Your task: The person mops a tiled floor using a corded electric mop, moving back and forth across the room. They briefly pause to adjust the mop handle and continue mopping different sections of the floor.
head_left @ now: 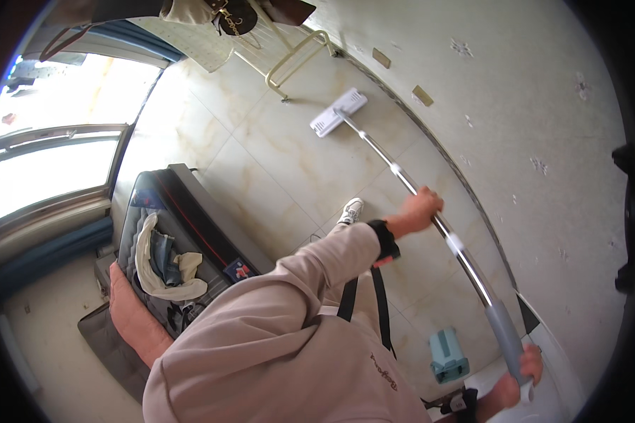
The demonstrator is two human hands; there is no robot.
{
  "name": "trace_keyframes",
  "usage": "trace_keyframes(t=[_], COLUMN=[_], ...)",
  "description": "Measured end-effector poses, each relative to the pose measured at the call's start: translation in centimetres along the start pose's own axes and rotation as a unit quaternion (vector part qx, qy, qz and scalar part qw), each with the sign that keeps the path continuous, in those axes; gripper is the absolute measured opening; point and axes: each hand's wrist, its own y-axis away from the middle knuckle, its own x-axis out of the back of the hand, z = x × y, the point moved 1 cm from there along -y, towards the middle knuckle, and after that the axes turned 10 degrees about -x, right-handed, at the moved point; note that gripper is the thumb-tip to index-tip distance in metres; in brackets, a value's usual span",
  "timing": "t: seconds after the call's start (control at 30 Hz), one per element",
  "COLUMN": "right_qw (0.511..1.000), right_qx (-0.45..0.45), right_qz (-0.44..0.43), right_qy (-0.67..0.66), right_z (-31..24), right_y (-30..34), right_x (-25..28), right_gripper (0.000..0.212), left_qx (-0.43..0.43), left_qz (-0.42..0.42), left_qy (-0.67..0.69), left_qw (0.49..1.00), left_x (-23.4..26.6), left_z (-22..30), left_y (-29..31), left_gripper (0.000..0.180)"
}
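A flat mop with a long silver telescopic pole (476, 271) slants across the view. Its pale rectangular head (326, 123) rests on the tiled floor near the wall. My left hand (420, 209) is wrapped round the middle of the pole, just above a white collar. At the near end, my right hand (521, 377) is closed round the grey grip (504, 333). A dark band circles each wrist.
A light-blue bucket (447, 354) stands near my right hand. On the left is a mattress (190, 218) with clothes (168, 261) on it. A cream metal rack (289, 67) stands at the far side. A patterned wall (515, 120) runs along the right.
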Motion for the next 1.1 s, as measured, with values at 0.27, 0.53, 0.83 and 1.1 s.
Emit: trace_keyframes(t=[0.27,0.53,0.83,1.1], right_qw=[0.98,0.981,0.984,0.989], right_qx=[0.012,-0.043,-0.141,0.061], right_qz=[-0.05,-0.002,0.083,0.099], right_qy=[-0.193,-0.189,-0.063,0.096], right_z=[1.2,2.8,1.7,-3.5], right_y=[-5.9,-3.3,7.1,8.6], right_x=[-16.0,-9.8,6.1,8.9], right_gripper=[0.019,0.019,0.012,0.012], left_qx=[0.0,-0.062,-0.022,-0.042], left_qz=[0.159,0.097,-0.102,-0.178], left_qy=[-0.122,-0.168,-0.053,0.015], left_qw=[0.98,0.979,0.993,0.983], left_x=[7.7,1.3,-11.4,-10.3], left_z=[-11.9,-9.0,3.2,9.9], left_y=[-1.3,-3.6,-2.1,-0.8], left_gripper=[0.025,0.029,0.031,0.018])
